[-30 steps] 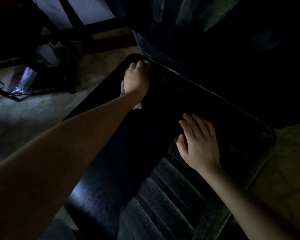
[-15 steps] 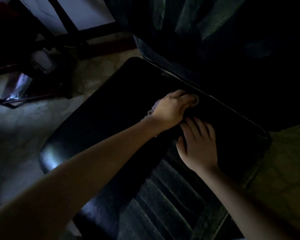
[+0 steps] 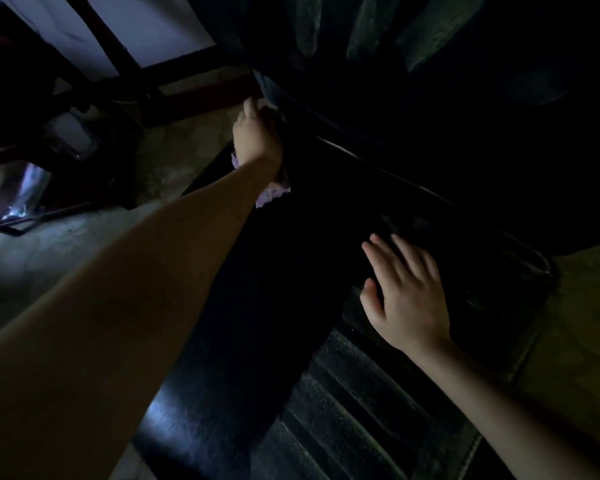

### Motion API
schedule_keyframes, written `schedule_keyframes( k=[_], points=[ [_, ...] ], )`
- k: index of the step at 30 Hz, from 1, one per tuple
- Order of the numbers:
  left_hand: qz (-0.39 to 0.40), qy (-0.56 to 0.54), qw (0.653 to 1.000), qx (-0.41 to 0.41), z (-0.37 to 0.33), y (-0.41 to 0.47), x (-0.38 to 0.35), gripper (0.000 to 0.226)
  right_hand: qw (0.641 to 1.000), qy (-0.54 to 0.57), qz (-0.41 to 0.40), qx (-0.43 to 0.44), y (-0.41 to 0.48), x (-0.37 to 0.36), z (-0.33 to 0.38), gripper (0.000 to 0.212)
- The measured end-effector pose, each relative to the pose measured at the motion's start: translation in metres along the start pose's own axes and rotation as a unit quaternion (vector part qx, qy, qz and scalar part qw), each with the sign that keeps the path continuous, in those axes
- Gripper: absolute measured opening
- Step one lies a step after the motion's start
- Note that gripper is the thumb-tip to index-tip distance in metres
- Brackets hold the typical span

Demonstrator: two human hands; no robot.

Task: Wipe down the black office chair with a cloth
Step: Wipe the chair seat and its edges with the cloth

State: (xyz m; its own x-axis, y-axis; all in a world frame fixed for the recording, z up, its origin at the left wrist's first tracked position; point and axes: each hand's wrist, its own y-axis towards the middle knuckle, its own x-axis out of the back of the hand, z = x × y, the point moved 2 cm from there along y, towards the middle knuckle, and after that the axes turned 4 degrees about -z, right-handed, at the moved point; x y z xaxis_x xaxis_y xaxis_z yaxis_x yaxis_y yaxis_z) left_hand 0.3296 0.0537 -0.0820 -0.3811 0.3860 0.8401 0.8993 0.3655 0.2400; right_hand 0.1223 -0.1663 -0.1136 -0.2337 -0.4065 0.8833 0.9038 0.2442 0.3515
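Observation:
The black office chair (image 3: pixel 250 341) fills the middle of the dim head view, its glossy seat below me and its ribbed part at the lower right. My left hand (image 3: pixel 257 136) is at the seat's far left corner, its fingers curled round a pale lilac cloth (image 3: pixel 271 194) that pokes out under the wrist. My right hand (image 3: pixel 406 296) lies flat on the seat's right side with its fingers straight. Most of the cloth is hidden under the left hand.
Dark fabric (image 3: pixel 430 81) hangs just behind the seat's far edge. A dark frame with a shiny metal part (image 3: pixel 25 192) stands on the pale floor (image 3: pixel 66 244) at the left. Floor also shows at the right edge.
My left hand has swept the cloth from the seat's middle, beside my right hand, back out to the far left corner. The right hand has stayed in place.

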Motion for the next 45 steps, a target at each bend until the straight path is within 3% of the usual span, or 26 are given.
schedule_keyframes(
  k=[3,12,20,25,30,34,39,45],
  points=[
    [0.046,0.056,0.996,-0.049,0.0,0.001,-0.009,0.031,1.0,0.013,-0.006,-0.003,-0.001,-0.001,-0.001,0.05],
    [0.092,0.093,0.989,-0.068,-0.014,-0.007,-0.006,0.03,1.0,0.011,0.003,0.003,0.0,-0.002,-0.001,0.049],
    [0.107,0.018,0.977,-0.183,-0.051,-0.069,-0.021,0.028,1.0,-0.009,0.019,0.001,0.002,0.001,-0.001,0.05],
    [0.126,-0.036,0.947,-0.292,-0.075,-0.122,-0.024,0.032,0.999,-0.02,0.036,-0.015,0.002,-0.001,-0.001,0.053],
    [0.115,0.012,0.934,-0.339,-0.062,-0.104,-0.014,0.032,0.999,-0.02,0.034,-0.008,0.002,0.0,-0.001,0.051],
    [0.099,0.057,0.963,-0.243,-0.038,-0.074,-0.009,0.034,0.999,-0.013,0.034,-0.002,0.005,0.001,-0.001,0.05],
    [0.035,0.081,0.994,-0.061,-0.021,-0.059,0.0,0.033,0.999,-0.005,0.03,0.007,0.009,0.0,-0.004,0.05],
    [0.066,0.052,0.996,-0.005,-0.037,-0.057,-0.004,0.035,0.999,-0.001,0.029,0.022,0.014,0.001,-0.005,0.05]
  ],
)
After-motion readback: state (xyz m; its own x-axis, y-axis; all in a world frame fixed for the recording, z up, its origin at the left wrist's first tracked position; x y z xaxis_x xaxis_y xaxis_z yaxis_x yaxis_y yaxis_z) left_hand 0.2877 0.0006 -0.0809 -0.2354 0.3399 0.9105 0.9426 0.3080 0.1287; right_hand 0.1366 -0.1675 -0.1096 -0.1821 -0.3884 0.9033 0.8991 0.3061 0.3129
